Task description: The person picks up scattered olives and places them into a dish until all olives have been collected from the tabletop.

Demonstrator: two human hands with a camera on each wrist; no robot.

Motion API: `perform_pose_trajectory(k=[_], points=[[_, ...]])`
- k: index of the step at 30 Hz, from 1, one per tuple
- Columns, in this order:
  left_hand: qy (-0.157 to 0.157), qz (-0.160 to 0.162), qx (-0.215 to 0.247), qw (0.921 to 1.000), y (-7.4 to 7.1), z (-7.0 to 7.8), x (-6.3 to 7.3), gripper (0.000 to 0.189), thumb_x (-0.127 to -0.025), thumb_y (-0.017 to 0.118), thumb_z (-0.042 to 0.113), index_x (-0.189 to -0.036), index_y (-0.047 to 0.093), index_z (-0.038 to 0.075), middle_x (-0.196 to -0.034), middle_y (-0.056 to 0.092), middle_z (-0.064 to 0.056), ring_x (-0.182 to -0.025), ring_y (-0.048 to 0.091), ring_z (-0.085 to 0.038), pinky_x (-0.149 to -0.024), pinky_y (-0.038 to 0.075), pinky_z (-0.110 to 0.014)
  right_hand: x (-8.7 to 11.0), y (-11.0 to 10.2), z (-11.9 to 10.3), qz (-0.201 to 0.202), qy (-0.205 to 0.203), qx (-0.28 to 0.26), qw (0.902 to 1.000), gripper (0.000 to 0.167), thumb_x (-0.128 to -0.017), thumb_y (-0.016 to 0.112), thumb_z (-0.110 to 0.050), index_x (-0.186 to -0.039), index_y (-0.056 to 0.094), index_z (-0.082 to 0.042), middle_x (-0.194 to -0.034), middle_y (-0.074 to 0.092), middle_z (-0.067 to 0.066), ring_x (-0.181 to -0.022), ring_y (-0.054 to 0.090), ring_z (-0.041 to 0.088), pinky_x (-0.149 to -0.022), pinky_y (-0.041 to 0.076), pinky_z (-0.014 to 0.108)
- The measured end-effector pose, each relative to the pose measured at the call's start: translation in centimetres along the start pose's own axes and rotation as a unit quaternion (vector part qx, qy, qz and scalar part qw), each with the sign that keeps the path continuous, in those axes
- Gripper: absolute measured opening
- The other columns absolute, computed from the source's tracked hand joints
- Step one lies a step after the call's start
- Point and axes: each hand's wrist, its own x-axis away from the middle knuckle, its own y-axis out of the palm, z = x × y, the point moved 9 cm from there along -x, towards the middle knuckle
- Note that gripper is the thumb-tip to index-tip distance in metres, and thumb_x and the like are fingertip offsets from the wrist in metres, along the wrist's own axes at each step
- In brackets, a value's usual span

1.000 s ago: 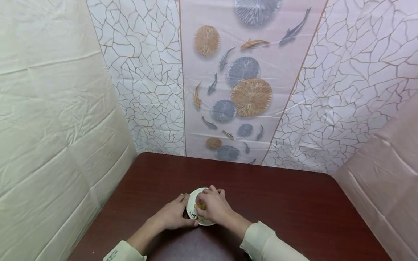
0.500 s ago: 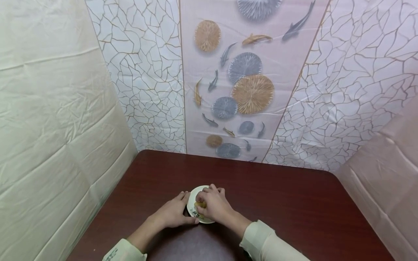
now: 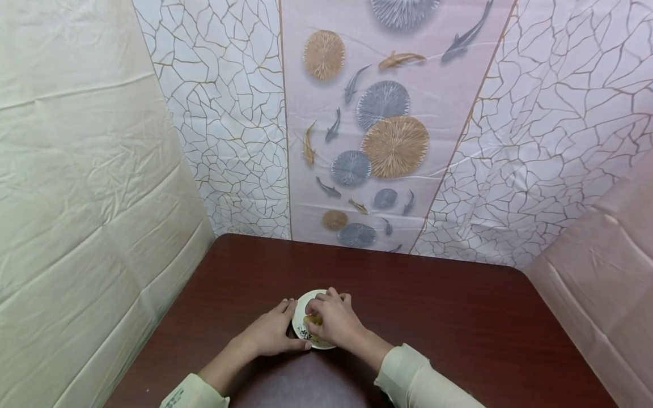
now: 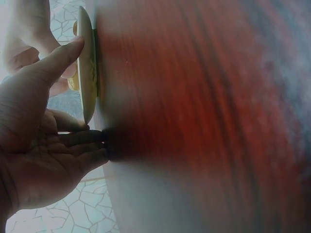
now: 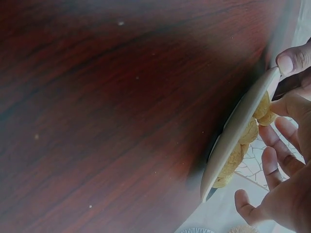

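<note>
A small white plate (image 3: pixel 301 310) with a dark floral print stands on the table. Thumb and forefinger of my left hand (image 3: pixel 272 334) curve round its left rim; the left wrist view shows the thumb (image 4: pixel 73 48) on the plate's edge. Over the plate, my right hand (image 3: pixel 334 323) pinches a round golden-yellow ball (image 3: pixel 313 320) between thumb and fingers. In the right wrist view, several similar golden balls (image 5: pixel 234 160) lie along the plate (image 5: pixel 238 121), low beneath the right fingers. The right hand hides part of the plate in the head view.
The dark reddish wooden table (image 3: pixel 433 317) stretches out around the plate. Behind it hangs a patterned cloth (image 3: pixel 245 124) with fish and round motifs. Plain pale cloth walls (image 3: pixel 102 187) stand to the left and right.
The head view has tilted slightly downward. Both hands stay at the plate; the right fingers shift only a little around the golden ball.
</note>
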Motion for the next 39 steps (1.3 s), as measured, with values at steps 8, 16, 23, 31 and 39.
perform_pose_trajectory(k=[8, 16, 23, 31, 39], points=[[0.0, 0.001, -0.004, 1.0, 0.07, -0.03, 0.05, 0.117, -0.086, 0.089, 0.063, -0.167, 0.039, -0.006, -0.169, 0.043, -0.033, -0.149, 0.055, -0.054, -0.118, 0.051, -0.065, -0.07, 0.0, -0.2, 0.004, -0.004, 0.002, 1.0, 0.015, -0.093, 0.089, -0.027, -0.102, 0.078, -0.023, -0.101, 0.076, -0.009, -0.097, 0.052, 0.014, -0.094, 0.05, 0.062], [-0.004, -0.002, -0.005, 1.0, 0.16, -0.08, 0.1, 0.118, -0.087, 0.088, 0.064, -0.168, 0.038, -0.006, -0.171, 0.042, -0.033, -0.152, 0.052, -0.054, -0.119, 0.051, -0.065, -0.04, 0.14, -0.27, 0.0, -0.005, 0.003, 1.0, 0.014, -0.093, 0.088, -0.028, -0.102, 0.079, -0.023, -0.099, 0.074, -0.009, -0.097, 0.053, 0.014, -0.095, 0.05, 0.062], [-0.005, -0.005, -0.004, 1.0, 0.25, -0.19, -0.16, 0.119, -0.087, 0.087, 0.065, -0.169, 0.037, -0.006, -0.172, 0.04, -0.033, -0.153, 0.051, -0.053, -0.119, 0.05, -0.065, -0.13, 0.26, -0.03, -0.007, 0.001, 0.006, 1.0, 0.014, -0.095, 0.087, -0.03, -0.104, 0.079, -0.024, -0.102, 0.074, -0.009, -0.098, 0.053, 0.014, -0.098, 0.05, 0.066], [-0.003, -0.006, -0.004, 1.0, 0.59, -0.29, -0.24, 0.12, -0.086, 0.087, 0.066, -0.168, 0.037, -0.006, -0.172, 0.041, -0.033, -0.153, 0.05, -0.053, -0.12, 0.05, -0.064, -0.08, 0.53, 0.14, -0.01, 0.005, 0.011, 0.9999, 0.013, -0.095, 0.088, -0.03, -0.102, 0.078, -0.025, -0.1, 0.073, -0.01, -0.097, 0.053, 0.013, -0.097, 0.05, 0.064], [0.001, -0.007, -0.005, 1.0, 0.64, 0.24, -0.23, 0.119, -0.087, 0.088, 0.064, -0.168, 0.037, -0.008, -0.171, 0.041, -0.034, -0.154, 0.049, -0.053, -0.121, 0.049, -0.064, 0.59, 0.28, 0.69, -0.007, 0.019, 0.011, 0.9997, 0.015, -0.095, 0.086, -0.034, -0.106, 0.08, -0.025, -0.111, 0.077, -0.007, -0.103, 0.057, 0.017, -0.095, 0.05, 0.061]])
